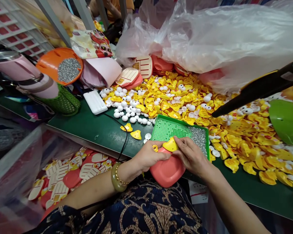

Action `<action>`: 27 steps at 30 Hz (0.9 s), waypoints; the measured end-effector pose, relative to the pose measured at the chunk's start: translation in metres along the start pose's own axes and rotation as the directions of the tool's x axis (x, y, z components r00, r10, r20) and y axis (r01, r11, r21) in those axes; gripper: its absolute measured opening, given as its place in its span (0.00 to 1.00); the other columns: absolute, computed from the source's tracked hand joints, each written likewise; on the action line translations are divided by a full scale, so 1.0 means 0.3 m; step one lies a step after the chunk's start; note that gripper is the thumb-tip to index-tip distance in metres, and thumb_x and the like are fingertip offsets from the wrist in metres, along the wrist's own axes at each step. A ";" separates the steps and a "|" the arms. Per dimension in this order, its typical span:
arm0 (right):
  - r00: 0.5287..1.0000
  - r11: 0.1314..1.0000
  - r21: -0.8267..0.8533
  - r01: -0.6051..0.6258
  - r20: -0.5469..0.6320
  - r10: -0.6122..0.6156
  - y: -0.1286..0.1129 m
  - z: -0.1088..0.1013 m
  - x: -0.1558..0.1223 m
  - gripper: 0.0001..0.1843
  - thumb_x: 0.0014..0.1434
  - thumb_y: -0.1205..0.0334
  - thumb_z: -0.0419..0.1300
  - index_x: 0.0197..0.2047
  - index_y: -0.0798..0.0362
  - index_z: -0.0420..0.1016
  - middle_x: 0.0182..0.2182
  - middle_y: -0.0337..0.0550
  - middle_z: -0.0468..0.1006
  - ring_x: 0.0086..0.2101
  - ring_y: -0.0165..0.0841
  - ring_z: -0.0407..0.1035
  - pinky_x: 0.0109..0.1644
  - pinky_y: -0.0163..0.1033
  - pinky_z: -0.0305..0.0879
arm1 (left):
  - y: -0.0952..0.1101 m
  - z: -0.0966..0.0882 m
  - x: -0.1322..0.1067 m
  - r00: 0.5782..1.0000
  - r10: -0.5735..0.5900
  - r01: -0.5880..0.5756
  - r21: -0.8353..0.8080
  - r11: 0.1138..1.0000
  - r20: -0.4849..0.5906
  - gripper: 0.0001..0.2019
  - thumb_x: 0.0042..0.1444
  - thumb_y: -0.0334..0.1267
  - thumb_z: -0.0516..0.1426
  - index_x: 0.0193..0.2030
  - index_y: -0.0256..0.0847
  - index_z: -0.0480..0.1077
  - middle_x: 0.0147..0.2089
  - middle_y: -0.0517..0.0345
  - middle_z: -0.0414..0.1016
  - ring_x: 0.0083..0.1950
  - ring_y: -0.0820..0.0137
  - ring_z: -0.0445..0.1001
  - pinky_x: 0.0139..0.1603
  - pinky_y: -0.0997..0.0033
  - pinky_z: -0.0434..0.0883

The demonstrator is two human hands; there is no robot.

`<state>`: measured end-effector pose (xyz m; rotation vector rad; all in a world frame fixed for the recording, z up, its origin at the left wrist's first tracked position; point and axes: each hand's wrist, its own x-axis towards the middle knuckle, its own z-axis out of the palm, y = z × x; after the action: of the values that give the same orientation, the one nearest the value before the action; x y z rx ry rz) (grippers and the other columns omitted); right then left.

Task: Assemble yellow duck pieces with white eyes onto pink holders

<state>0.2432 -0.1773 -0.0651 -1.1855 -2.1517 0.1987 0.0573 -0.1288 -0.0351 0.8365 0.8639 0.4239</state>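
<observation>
Patterned garment (pixel 146 211), left hand (pixel 146 157) gripping coral piece (pixel 168 172), right hand (pixel 192 156) holding yellow piece (pixel 170 145) against it

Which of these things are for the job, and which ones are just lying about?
Seem to belong to the job:
red piece, in the left hand
yellow piece, in the right hand
loose yellow pieces and white balls
green tray and its silvery bits

Probably just lying about:
pink bottle
white gadget
printed packet

Green-topped table (pixel 106 131); grey bars (pixel 84 14) behind, left, probably metal.
</observation>
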 end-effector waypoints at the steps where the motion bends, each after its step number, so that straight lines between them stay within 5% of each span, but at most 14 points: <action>1: 1.000 1.000 0.006 -0.014 0.005 0.014 0.002 0.006 -0.008 0.37 0.61 0.70 0.54 0.69 0.48 0.42 0.39 0.51 0.66 0.36 0.36 0.64 0.36 0.42 0.71 | -0.004 0.001 0.000 1.000 0.009 -0.009 0.021 1.000 -0.001 0.17 0.36 0.33 0.63 0.38 0.32 0.77 0.27 0.60 0.73 0.28 0.76 0.65 0.32 0.75 0.61; 18: 0.998 0.980 0.190 -0.057 -0.009 0.060 0.037 0.010 -0.024 0.32 0.62 0.69 0.53 0.66 0.40 0.52 0.35 0.43 0.66 0.34 0.33 0.64 0.34 0.39 0.69 | -0.018 0.002 -0.007 0.992 0.123 -0.125 0.214 0.969 0.022 0.16 0.40 0.34 0.60 0.38 0.32 0.75 0.33 0.56 0.75 0.32 0.71 0.67 0.36 0.71 0.63; 27: 0.998 0.999 0.012 -0.038 -0.042 0.038 -0.003 -0.023 0.004 0.36 0.58 0.65 0.60 0.67 0.42 0.51 0.51 0.52 0.62 0.49 0.41 0.64 0.47 0.50 0.69 | 0.002 0.014 -0.014 0.984 0.175 -0.176 0.284 0.943 0.027 0.14 0.42 0.34 0.59 0.39 0.34 0.75 0.32 0.59 0.74 0.32 0.71 0.67 0.37 0.71 0.63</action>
<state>0.2464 -0.1781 -0.0588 -1.2146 -2.0901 0.2007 0.0581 -0.1332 -0.0310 1.1871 0.8641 0.4602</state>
